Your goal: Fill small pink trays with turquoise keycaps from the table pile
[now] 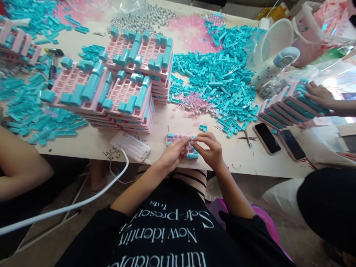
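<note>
My left hand [175, 152] and my right hand [209, 149] meet over a small pink grid panel [178, 138] with turquoise caps along its edges. The panel lies at the table's front edge, partly covered by my hands. Both hands are closed in a pinch, fingertips almost touching. Whatever sits between them is tiny and greyish, too small to name. Just beyond the panel lies a loose turquoise cap [203, 128]. Further back are a small heap of clear pink pieces [196, 104] and a large pile of turquoise caps [219, 81].
Stacked pink panels [125, 92] stand at left, near a white power bank [130, 146] with a cable. Two phones [267, 138] and pliers [247, 138] lie at right. Another person's hand [319, 96] rests on a panel stack [289, 105]. A hammer [52, 61] lies far left.
</note>
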The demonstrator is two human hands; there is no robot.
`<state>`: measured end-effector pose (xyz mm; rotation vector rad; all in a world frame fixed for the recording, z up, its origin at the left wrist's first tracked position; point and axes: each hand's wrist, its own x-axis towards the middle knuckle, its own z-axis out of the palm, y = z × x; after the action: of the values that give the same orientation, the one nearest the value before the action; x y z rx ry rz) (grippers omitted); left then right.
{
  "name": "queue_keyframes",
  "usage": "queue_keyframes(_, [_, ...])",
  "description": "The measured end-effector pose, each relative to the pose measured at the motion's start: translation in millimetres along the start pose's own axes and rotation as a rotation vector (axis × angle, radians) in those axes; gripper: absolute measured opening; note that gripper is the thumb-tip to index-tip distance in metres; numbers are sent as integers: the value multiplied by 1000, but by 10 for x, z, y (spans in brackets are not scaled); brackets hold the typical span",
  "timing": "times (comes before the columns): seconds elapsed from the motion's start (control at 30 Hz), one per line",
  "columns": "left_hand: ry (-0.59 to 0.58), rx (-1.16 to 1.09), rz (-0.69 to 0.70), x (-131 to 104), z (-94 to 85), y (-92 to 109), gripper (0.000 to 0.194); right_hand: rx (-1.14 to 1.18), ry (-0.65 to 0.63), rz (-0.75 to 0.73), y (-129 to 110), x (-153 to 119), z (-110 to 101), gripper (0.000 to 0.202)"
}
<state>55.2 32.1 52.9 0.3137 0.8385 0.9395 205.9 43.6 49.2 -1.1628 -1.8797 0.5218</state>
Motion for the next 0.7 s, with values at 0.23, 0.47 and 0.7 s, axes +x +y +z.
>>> queue_keyframes(0.23, [6, 102, 5, -12, -27, -47, 32, -78, 12, 11, -46, -18, 23, 8])
queue_keyframes(0.47, [69, 353, 54, -10, -140, -88, 28, -50, -64, 32, -39, -70, -135, 5])
queue_keyframes(0.7, [13, 444, 131, 60, -279, -99, 30, -101, -184, 113, 46, -316, -118, 5])
